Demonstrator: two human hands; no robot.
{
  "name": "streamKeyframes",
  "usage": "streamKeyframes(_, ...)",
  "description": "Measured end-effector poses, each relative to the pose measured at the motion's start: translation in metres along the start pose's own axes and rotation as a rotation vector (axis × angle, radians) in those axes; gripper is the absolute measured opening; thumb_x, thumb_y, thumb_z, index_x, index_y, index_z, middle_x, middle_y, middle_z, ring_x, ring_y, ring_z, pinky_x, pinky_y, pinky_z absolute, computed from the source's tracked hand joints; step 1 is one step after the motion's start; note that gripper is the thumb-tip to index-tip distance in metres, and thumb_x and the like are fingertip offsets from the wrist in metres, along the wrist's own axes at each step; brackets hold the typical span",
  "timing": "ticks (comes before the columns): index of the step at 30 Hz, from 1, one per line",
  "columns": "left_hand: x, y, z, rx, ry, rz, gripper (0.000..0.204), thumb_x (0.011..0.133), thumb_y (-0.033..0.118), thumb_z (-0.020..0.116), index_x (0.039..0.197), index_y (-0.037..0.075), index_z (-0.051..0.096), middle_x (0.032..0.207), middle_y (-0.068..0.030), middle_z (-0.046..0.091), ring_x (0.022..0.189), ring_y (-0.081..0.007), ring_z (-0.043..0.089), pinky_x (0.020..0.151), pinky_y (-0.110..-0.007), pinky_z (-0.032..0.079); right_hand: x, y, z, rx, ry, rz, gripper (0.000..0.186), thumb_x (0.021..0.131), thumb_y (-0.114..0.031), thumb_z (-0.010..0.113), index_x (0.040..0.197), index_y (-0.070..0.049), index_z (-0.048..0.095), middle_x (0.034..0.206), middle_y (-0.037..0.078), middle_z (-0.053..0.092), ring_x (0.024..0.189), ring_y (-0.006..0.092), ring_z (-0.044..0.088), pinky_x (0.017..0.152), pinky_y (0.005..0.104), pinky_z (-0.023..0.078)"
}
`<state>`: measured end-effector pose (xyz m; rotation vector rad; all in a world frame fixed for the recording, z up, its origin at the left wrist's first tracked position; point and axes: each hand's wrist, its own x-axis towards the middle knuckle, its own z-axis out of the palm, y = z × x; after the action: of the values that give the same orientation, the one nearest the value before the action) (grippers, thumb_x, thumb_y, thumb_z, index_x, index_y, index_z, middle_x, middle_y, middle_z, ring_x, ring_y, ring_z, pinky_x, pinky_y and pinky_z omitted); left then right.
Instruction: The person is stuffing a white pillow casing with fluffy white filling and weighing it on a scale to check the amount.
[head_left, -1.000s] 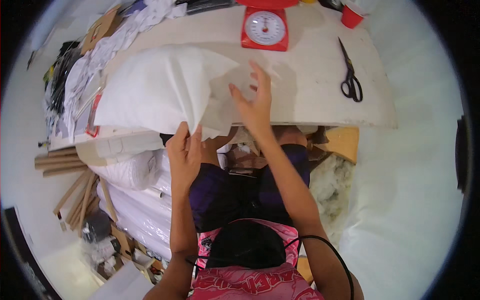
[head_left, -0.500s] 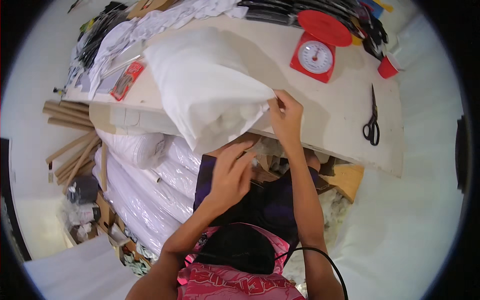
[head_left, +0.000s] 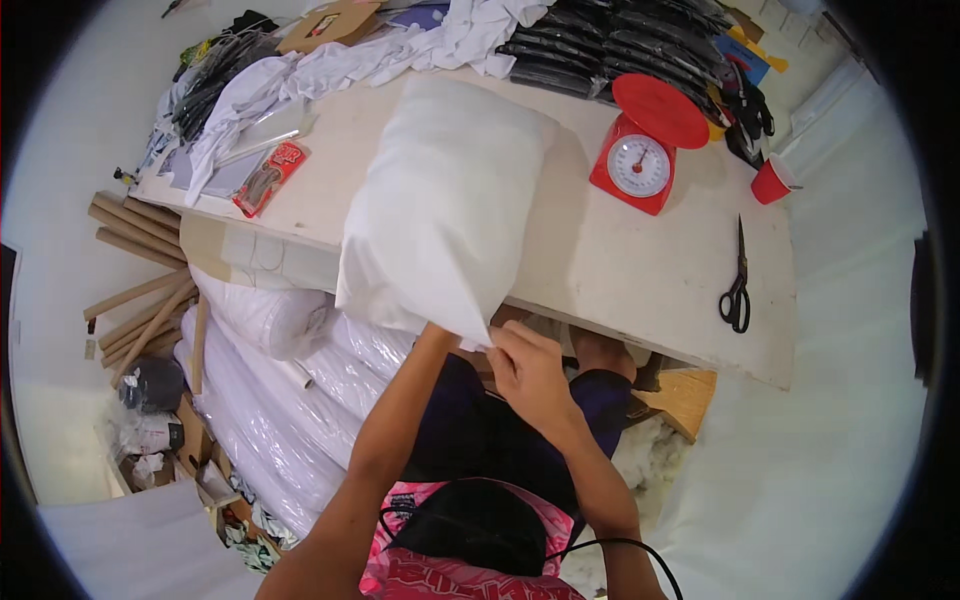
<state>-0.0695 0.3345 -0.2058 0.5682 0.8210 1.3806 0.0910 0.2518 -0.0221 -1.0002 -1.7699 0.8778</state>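
Note:
A plump white pillow cover (head_left: 450, 190) lies on the table with its mouth hanging over the near edge, toward me. My right hand (head_left: 530, 370) pinches the rim of that mouth between thumb and fingers. Through the opening goes my left forearm (head_left: 400, 410), in past the wrist. The cloth hides my left hand, so its fingers cannot be seen. The stuffing is out of sight now under the fabric.
On the white table (head_left: 640, 270) are a red dial scale (head_left: 637, 165), black scissors (head_left: 737, 285), a red cup (head_left: 772, 180) and a red packet (head_left: 270, 178). Black plastic-wrapped packs (head_left: 610, 45) line the back. Plastic-wrapped rolls (head_left: 270, 400) and cardboard tubes (head_left: 140, 240) stand at left.
My left hand has gone from outside the opening to inside the cover. My right hand has drawn the rim down and left, and the cover now points its mouth at me.

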Motion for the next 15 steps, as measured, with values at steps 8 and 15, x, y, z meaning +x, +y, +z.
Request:
streamKeyframes(8, -0.059, 0.094, 0.061, 1.715, -0.586, 0.227, 0.028, 0.077, 0.016, 0.062, 0.099, -0.001, 0.062, 0.101, -0.0236, 0.063, 0.103, -0.0422, 0.055, 0.094, -0.046, 0.041, -0.006, 0.051, 0.006, 0.093, 0.226, 0.179, 0.012, 0.084, -0.008, 0.068, 0.091, 0.002, 0.069, 0.075, 0.006, 0.069, 0.064, 0.0068, 0.059, 0.058, 0.0230, 0.047)
streamKeyframes(15, -0.117, -0.063, 0.137, 1.091, -0.124, 0.660, 0.018, 0.083, 0.003, 0.056, 0.096, -0.006, 0.064, 0.083, -0.0180, 0.066, 0.075, -0.0292, 0.061, 0.074, -0.037, 0.048, -0.173, 0.219, -0.103, 0.178, 0.619, 0.490, 0.015, 0.087, -0.014, 0.070, 0.092, 0.000, 0.069, 0.070, -0.001, 0.064, 0.064, 0.0032, 0.055, 0.057, 0.0204, 0.045)
